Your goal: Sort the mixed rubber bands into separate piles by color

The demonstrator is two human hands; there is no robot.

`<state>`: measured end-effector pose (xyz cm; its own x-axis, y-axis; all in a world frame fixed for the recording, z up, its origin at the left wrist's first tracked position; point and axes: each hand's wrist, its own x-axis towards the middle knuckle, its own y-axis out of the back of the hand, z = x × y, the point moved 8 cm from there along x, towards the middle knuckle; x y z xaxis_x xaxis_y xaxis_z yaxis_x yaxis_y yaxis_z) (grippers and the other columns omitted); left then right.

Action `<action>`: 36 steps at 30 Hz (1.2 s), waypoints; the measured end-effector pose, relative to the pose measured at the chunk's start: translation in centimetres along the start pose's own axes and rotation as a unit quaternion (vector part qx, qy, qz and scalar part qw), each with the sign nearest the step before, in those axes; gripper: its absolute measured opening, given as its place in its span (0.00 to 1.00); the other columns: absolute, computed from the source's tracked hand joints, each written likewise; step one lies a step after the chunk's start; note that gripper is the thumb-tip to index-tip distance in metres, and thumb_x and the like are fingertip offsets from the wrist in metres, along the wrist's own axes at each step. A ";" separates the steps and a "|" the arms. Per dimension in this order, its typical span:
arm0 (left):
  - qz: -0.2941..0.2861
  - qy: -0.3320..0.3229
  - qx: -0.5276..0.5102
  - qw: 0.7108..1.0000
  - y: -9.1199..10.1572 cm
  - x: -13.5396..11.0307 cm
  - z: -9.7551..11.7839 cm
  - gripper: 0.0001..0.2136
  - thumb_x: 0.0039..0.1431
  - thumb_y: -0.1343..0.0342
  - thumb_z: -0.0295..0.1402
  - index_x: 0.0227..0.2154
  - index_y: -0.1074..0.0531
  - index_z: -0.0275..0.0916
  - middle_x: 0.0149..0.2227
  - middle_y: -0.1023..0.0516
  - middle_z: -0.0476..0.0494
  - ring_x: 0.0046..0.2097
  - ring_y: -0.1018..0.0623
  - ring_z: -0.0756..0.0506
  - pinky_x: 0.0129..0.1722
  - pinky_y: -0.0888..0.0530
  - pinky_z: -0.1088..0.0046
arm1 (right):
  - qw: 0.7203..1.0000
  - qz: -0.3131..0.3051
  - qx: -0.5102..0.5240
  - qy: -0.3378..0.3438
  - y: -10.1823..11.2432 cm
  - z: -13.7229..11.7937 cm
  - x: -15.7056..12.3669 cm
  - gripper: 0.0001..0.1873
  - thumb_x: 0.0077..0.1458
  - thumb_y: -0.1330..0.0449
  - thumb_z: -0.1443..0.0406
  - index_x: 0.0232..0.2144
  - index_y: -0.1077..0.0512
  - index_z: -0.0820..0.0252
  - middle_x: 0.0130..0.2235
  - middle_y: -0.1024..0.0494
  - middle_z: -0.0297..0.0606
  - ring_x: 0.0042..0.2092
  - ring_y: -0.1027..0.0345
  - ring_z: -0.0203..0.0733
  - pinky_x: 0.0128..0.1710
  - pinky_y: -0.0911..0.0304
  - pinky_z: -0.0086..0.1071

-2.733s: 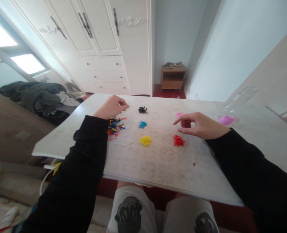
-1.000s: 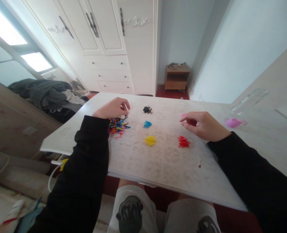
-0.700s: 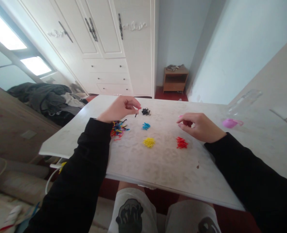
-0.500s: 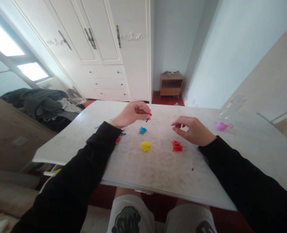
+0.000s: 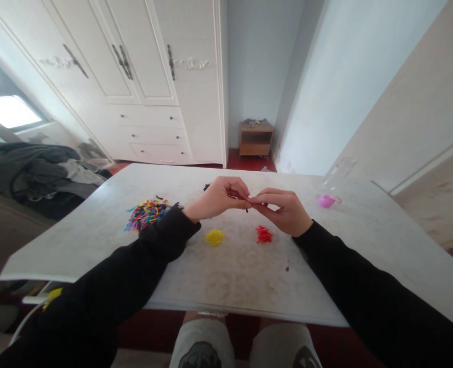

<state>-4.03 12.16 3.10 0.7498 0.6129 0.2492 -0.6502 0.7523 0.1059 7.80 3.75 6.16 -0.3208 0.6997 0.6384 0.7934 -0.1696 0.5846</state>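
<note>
My left hand (image 5: 226,197) is pinched closed above the table, with a small dark strip (image 5: 246,210) poking out below its fingertips. The fingertips of my right hand (image 5: 280,207) meet those of the left; they are pressed together, and what they hold is hidden. Below the hands lie a small yellow heap (image 5: 214,237) and a small red heap (image 5: 264,234) of thin strips. A large mixed-colour pile (image 5: 146,213) of similar pieces sits by my left forearm, partly covered by the sleeve. Some black pieces (image 5: 206,187) show behind my left wrist.
The white table (image 5: 234,281) stretches before me, its near edge above my knees. To the right are a pink object (image 5: 327,201) and a clear bottle-like container (image 5: 339,171) lying tilted. A white wardrobe (image 5: 165,122), a small wooden cabinet (image 5: 256,140) and heaped clothes (image 5: 38,168) stand beyond.
My hands have come together; they were apart before. The left moved right, and the right closed its fingers against it. The view has shifted, revealing the mixed pile, while the blue heap is now mostly hidden.
</note>
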 end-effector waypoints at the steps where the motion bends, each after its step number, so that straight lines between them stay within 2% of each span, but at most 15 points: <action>1: 0.004 0.003 0.006 1.000 0.2 -0.1 -0.1 0.19 0.43 0.23 0.40 0.29 0.26 0.37 0.28 0.18 0.45 0.32 0.17 0.46 0.33 0.21 0.70 | 1.000 0.009 -0.007 -0.008 0.1 -0.1 0.0 0.09 0.65 0.38 0.64 0.40 0.16 0.54 0.40 0.14 0.41 0.38 0.20 0.42 0.35 0.26 0.34; 4: 0.018 0.000 0.027 0.999 0.8 -0.3 0.2 0.20 0.42 0.23 0.42 0.28 0.27 0.37 0.29 0.18 0.44 0.32 0.17 0.46 0.34 0.21 0.69 | 0.999 0.031 -0.021 -0.026 0.4 -0.1 -0.1 0.08 0.64 0.36 0.63 0.36 0.16 0.55 0.38 0.14 0.41 0.37 0.20 0.42 0.32 0.27 0.33; 7: 0.049 -0.026 0.047 0.997 2.4 -0.4 0.9 0.19 0.42 0.23 0.42 0.28 0.26 0.37 0.30 0.18 0.44 0.34 0.17 0.45 0.36 0.20 0.67 | 0.997 0.053 -0.029 -0.036 0.8 -0.1 -0.1 0.08 0.64 0.37 0.64 0.36 0.16 0.56 0.36 0.14 0.40 0.34 0.22 0.40 0.32 0.27 0.33; 9: 0.090 -0.048 0.059 0.993 4.3 -0.6 1.4 0.19 0.43 0.23 0.42 0.28 0.25 0.37 0.31 0.18 0.43 0.35 0.17 0.45 0.39 0.20 0.66 | 0.997 0.064 -0.031 -0.041 1.0 0.1 -0.1 0.08 0.64 0.37 0.64 0.37 0.16 0.56 0.36 0.14 0.40 0.34 0.23 0.40 0.32 0.28 0.33; 12: 0.183 -0.072 0.080 0.977 8.0 -1.0 1.7 0.18 0.42 0.24 0.41 0.30 0.24 0.36 0.34 0.17 0.41 0.37 0.17 0.44 0.42 0.20 0.64 | 0.996 0.068 -0.032 -0.054 1.0 0.4 -0.1 0.08 0.64 0.37 0.63 0.36 0.16 0.56 0.37 0.14 0.40 0.34 0.22 0.41 0.30 0.28 0.33; 15: 0.263 -0.065 0.109 0.956 11.2 -1.5 1.0 0.19 0.42 0.24 0.41 0.29 0.25 0.36 0.34 0.17 0.41 0.38 0.17 0.44 0.44 0.21 0.63 | 0.996 0.063 -0.028 -0.062 0.9 0.5 -0.1 0.09 0.64 0.37 0.62 0.35 0.17 0.55 0.36 0.14 0.40 0.33 0.23 0.40 0.29 0.29 0.33; 17: 0.290 -0.048 0.132 0.947 12.4 -1.6 0.3 0.19 0.41 0.25 0.41 0.28 0.26 0.36 0.33 0.18 0.40 0.38 0.18 0.44 0.43 0.21 0.63 | 0.996 0.059 -0.024 -0.060 0.8 0.6 -0.2 0.09 0.63 0.37 0.62 0.35 0.17 0.55 0.36 0.14 0.40 0.33 0.23 0.40 0.28 0.29 0.32; 23: 0.291 -0.010 0.179 0.940 13.4 -1.3 -1.8 0.20 0.38 0.25 0.43 0.25 0.27 0.37 0.30 0.19 0.41 0.35 0.19 0.43 0.38 0.24 0.66 | 0.997 0.044 -0.026 -0.056 0.6 0.7 -0.2 0.08 0.63 0.37 0.63 0.34 0.17 0.56 0.35 0.15 0.40 0.32 0.24 0.40 0.27 0.30 0.32; 31: 0.296 0.017 0.208 0.932 14.0 -1.4 -2.6 0.18 0.39 0.26 0.40 0.29 0.24 0.37 0.29 0.19 0.43 0.33 0.20 0.45 0.36 0.27 0.68 | 0.998 0.029 -0.021 -0.044 0.3 0.6 -0.3 0.08 0.63 0.37 0.64 0.34 0.17 0.56 0.35 0.15 0.39 0.31 0.25 0.38 0.27 0.32 0.31; 36: 0.305 0.018 0.224 0.925 14.4 -1.5 -3.2 0.16 0.40 0.26 0.40 0.26 0.25 0.38 0.28 0.19 0.43 0.32 0.22 0.46 0.36 0.28 0.68 | 0.999 0.020 -0.019 -0.042 0.2 0.6 -0.4 0.07 0.62 0.37 0.65 0.34 0.17 0.57 0.35 0.15 0.39 0.31 0.26 0.37 0.27 0.32 0.30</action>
<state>-14.17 22.84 1.20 0.2239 0.9042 0.3637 -0.9335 0.0917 0.3467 8.36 3.90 5.69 -0.2436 0.7471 0.6184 0.7838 -0.2239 0.5792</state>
